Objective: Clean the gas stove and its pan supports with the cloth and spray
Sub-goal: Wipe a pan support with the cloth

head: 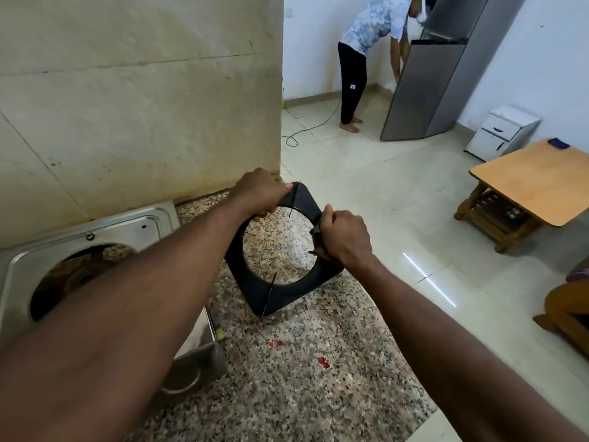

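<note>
Left hand (259, 194) grips far corner of support (287, 295). Right hand (345, 239) is fisted round a dark cloth (318, 247), pressed on its right rim. Support tilted over granite counter (302, 362), just beside stove (105, 228), near counter's right edge. Wall (127, 106) close behind. Open floor (382, 193) to the right; table (526, 183) and fridge (430, 90) well apart.

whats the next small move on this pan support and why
Probably slide the dark cloth in the right hand along the right side of the black square metal pan support, since the left hand grips its far corner and the cloth covers only one spot.
</note>
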